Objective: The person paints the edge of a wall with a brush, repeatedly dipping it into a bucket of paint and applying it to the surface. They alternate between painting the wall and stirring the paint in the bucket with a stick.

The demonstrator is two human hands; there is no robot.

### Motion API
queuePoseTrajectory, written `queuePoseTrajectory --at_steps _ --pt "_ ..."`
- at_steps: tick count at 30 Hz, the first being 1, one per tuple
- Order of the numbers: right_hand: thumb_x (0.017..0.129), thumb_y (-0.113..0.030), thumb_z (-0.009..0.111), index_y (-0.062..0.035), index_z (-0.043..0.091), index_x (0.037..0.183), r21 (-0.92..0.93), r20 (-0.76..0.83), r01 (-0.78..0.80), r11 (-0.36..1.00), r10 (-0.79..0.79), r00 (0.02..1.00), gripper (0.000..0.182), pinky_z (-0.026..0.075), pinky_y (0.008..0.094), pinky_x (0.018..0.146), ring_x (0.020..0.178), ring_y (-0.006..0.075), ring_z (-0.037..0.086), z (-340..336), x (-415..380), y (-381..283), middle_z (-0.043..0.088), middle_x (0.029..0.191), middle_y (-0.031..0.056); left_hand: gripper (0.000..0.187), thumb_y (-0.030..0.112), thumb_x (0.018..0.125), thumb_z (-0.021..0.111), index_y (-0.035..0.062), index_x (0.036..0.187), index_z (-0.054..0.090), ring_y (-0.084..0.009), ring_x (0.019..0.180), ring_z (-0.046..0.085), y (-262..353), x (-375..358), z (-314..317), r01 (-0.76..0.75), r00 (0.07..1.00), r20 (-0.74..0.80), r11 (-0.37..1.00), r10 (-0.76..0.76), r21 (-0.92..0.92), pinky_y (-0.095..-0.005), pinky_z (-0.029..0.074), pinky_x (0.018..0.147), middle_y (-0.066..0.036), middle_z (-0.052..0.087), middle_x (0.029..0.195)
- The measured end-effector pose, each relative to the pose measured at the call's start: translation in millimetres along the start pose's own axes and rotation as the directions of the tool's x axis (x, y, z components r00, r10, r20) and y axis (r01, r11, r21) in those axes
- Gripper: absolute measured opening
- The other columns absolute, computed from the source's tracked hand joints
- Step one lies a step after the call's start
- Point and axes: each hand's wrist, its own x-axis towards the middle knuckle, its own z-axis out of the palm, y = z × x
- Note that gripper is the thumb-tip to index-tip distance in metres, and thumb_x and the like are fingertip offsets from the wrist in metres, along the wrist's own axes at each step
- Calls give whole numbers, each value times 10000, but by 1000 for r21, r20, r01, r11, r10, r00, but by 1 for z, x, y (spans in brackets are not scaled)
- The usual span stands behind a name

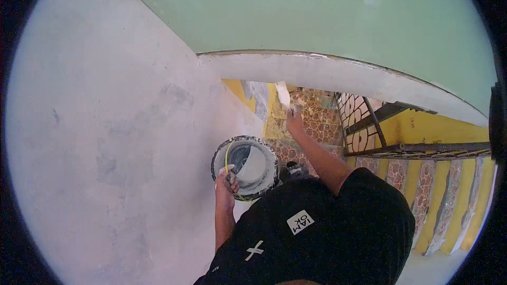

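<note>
Head view, only one. Right hand [294, 119], just above and right of frame center, closed around the grip end of a putty knife [283, 94]; grip mostly hidden by the fingers. Knife's long axis runs up and slightly left from the fist, pale blade ending at the lower edge of the white beam [317, 66]. Touching or just short of it: can't tell.

Left hand [227, 184], lower center-left, fingers curled closed on the yellow bucket handle [227, 154] at the bucket's near-left rim. Bucket [275, 164] lies below and left of the knife, well apart from the blade; left hand is right at it, right hand farther off.

In the bucket: whitish-grey paste [253, 164], a darker patch at its left, depth unclear. Rim dark, caked with white splatter.

Around: patchy white wall [105, 126] at left, pale green surface [317, 16] on top, metal railing [364, 121] and stairs [422, 195] at right.
</note>
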Motion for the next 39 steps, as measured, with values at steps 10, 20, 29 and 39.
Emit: queuePoseTrajectory --at_steps 10,20,29,39 --pt "1008 -97 432 7 351 1229 262 -122 199 944 -172 977 257 421 343 858 1001 204 522 -8 36 -54 517 1080 132 355 357 944 505 64 1138 554 -68 556 338 -4 9 1 -7 1000 -24 999 8 40 -232 283 495 39 380 687" --pt "976 -147 490 6 459 1121 -26 -114 -131 991 127 985 213 486 389 695 794 240 609 21 66 -15 587 858 120 380 379 933 529 62 1142 555 -68 559 343 -3 12 1 -16 1000 -15 998 17 59 -236 283 494 42 378 684" --pt "936 -155 538 -42 511 942 541 207 -483 688 448 870 117 400 356 331 407 188 486 34 57 11 522 611 69 293 301 978 497 56 1131 550 -54 543 337 1 10 -1 5 995 -98 996 4 89 -216 276 478 48 390 684" --pt "986 -195 451 -26 524 974 319 115 -317 893 295 948 184 423 375 394 473 201 539 30 20 22 528 650 80 284 253 979 475 47 1165 536 -51 553 346 1 11 3 -14 999 -49 997 18 74 -216 286 486 47 396 693"
